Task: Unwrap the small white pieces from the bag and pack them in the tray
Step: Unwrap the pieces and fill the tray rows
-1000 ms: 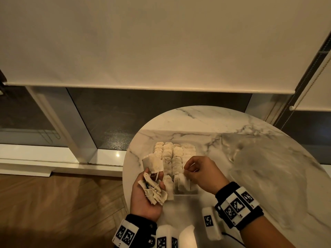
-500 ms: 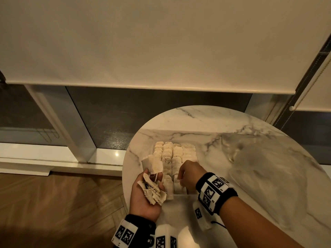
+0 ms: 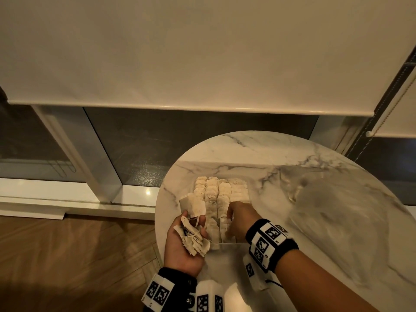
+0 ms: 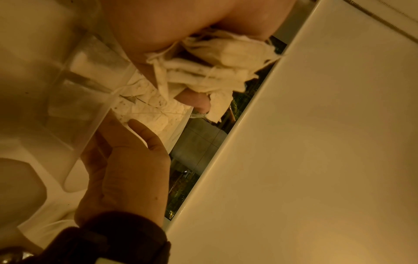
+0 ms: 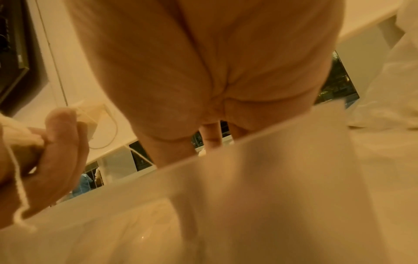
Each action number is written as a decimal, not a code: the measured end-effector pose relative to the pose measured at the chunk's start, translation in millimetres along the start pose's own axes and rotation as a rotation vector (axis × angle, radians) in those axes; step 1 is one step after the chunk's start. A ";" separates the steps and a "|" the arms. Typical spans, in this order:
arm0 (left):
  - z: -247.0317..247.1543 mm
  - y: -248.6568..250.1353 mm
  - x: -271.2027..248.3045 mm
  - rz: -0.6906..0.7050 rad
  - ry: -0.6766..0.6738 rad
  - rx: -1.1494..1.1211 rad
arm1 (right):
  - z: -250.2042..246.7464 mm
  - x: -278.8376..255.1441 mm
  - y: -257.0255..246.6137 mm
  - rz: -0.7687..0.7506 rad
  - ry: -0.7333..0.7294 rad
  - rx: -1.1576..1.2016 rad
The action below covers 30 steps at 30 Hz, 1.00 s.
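Observation:
A clear plastic tray [image 3: 230,243] on the marble table holds rows of small white tea bags [image 3: 221,192]. My left hand [image 3: 190,230], just left of the tray, pinches one tea bag [image 3: 193,207] at its fingertips. It also holds a wad of paper tags and strings [image 3: 194,240] in the palm. My right hand [image 3: 236,218] reaches down into the near middle of the tray, fingers fairly straight and touching the packed bags. The left wrist view shows that hand [image 4: 126,160] against the tray wall [image 4: 90,125], a fingertip on the bags. Its fingertips are hidden in the head view.
A crumpled clear plastic bag [image 3: 337,221] lies on the round marble table [image 3: 247,149] to the right of the tray. The table's left edge runs close beside my left hand, with wooden floor [image 3: 67,255] below. A window with a lowered blind [image 3: 180,52] stands behind.
My right hand has swung left from the near right row to the tray's near middle and reached down into it. The left hand has stayed put with its tea bag and wad.

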<state>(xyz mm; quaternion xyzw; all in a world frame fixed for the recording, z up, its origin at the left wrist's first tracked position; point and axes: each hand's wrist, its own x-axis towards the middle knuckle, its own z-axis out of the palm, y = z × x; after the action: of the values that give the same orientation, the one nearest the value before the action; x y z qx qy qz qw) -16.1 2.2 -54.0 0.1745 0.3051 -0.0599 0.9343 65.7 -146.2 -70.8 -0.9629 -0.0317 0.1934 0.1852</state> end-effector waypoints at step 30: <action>-10.9 -0.5 15.5 0.020 -0.028 0.002 | -9.1 -22.5 -4.2 -0.181 -0.130 0.049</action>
<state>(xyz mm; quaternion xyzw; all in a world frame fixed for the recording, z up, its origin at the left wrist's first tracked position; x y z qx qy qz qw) -9.7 5.6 -71.6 0.1775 0.2901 -0.0535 0.9389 48.4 -148.5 -53.3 -0.9367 -0.1258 0.2388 0.2228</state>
